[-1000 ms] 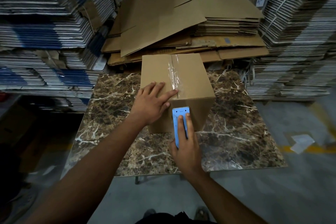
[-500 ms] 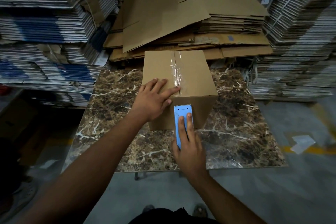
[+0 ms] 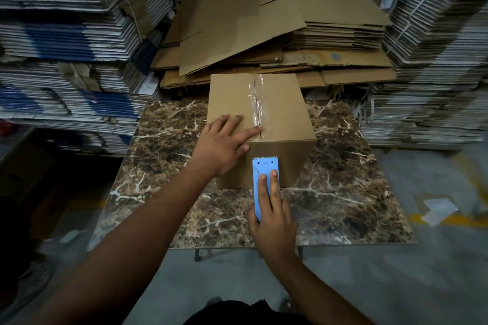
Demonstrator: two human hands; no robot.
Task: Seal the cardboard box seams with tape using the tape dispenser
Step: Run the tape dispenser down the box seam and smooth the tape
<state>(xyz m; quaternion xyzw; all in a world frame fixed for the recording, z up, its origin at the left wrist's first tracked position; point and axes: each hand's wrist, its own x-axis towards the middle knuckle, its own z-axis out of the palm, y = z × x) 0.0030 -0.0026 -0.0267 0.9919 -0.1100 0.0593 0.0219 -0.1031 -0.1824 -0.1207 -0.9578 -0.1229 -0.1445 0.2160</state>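
Observation:
A closed brown cardboard box (image 3: 282, 103) stands on the marble tabletop (image 3: 343, 192). Clear tape (image 3: 255, 103) runs along its top centre seam toward the near edge. My left hand (image 3: 221, 145) lies flat on the box's near left top, fingers spread, index fingertip at the seam near the front edge. My right hand (image 3: 274, 219) grips a light blue tape dispenser (image 3: 264, 169), held against the box's front face, its toothed end pointing up, two fingers laid along its back.
Flattened brown cartons (image 3: 264, 24) are heaped behind the table. Tall stacks of white and blue flat cartons (image 3: 66, 47) wall the left, and bundled stacks (image 3: 435, 60) the right. Paper scraps (image 3: 438, 210) lie on the grey floor.
Both hands hold nearly the same pose. The view has shifted slightly; the dispenser stays on the front face just below the top edge.

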